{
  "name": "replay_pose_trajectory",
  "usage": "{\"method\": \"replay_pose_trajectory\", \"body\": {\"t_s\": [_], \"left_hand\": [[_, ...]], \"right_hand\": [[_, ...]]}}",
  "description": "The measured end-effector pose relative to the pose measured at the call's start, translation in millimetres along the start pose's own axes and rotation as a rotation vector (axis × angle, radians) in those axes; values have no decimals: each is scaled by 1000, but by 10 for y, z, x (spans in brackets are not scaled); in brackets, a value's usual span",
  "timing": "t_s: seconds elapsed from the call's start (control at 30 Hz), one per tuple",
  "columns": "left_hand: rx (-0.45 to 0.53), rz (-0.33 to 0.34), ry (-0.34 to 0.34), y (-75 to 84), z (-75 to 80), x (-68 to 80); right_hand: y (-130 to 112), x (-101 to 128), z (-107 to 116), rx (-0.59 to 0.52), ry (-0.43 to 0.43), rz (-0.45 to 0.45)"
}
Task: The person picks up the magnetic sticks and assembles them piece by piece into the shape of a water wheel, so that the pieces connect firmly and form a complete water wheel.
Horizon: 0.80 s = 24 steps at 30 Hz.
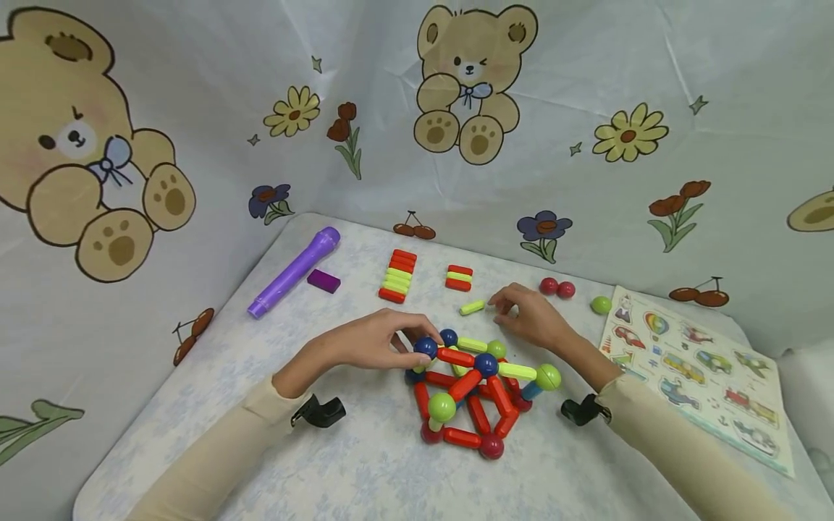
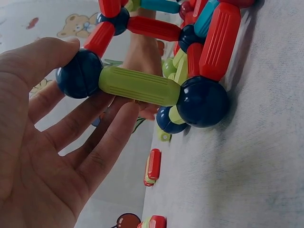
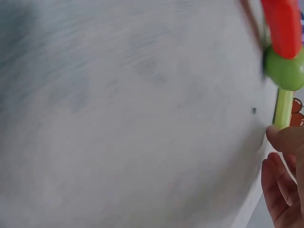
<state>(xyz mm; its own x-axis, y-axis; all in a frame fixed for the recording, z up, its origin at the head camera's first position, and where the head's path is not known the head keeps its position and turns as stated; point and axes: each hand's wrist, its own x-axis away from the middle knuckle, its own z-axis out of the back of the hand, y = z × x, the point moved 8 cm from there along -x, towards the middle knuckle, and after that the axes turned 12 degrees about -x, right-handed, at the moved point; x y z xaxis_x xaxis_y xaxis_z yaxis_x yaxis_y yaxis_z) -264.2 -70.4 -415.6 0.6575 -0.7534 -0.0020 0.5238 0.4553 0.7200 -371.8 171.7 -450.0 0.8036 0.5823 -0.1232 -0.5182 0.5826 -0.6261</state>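
A frame of rods and balls (image 1: 462,438) stands on the table, made of red, green and blue rods with red, green and blue balls at the corners. My left hand (image 1: 384,339) pinches a dark blue ball (image 2: 80,73) at its upper left corner, thumb on one side and fingers behind. From that ball a green rod (image 2: 137,85) leads down to another blue ball (image 2: 203,102) near the tabletop. Beyond the frame my right hand (image 1: 529,317) holds nothing, its fingers loosely bent. Just left of those fingertips lies a single light green rod (image 1: 472,307).
Farther back lie a row of red and green rods (image 1: 398,276) and a smaller row (image 1: 459,278). Two red balls (image 1: 557,288) and a green ball (image 1: 601,305) are at the back right, by a picture board (image 1: 697,373). A purple microphone-shaped stick (image 1: 295,272) and purple block (image 1: 323,281) lie left.
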Motion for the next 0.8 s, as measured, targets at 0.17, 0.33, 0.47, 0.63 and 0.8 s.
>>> {"method": "replay_pose_trajectory", "body": {"t_s": [0.17, 0.33, 0.47, 0.63, 0.8], "left_hand": [[-4, 18, -6, -4, 2, 5], [-1, 19, -11, 7, -10, -5], [-3, 5, -4, 23, -27, -30], [-3, 10, -4, 14, -29, -22], [-11, 22, 9, -13, 1, 5]], "right_hand": [[-94, -103, -85, -25, -61, 56], [-121, -159, -154, 29, -107, 66], [-47, -50, -56, 30, -88, 21], [-85, 192, 296, -49, 26, 23], [-382, 525, 673, -100, 183, 19]]}}
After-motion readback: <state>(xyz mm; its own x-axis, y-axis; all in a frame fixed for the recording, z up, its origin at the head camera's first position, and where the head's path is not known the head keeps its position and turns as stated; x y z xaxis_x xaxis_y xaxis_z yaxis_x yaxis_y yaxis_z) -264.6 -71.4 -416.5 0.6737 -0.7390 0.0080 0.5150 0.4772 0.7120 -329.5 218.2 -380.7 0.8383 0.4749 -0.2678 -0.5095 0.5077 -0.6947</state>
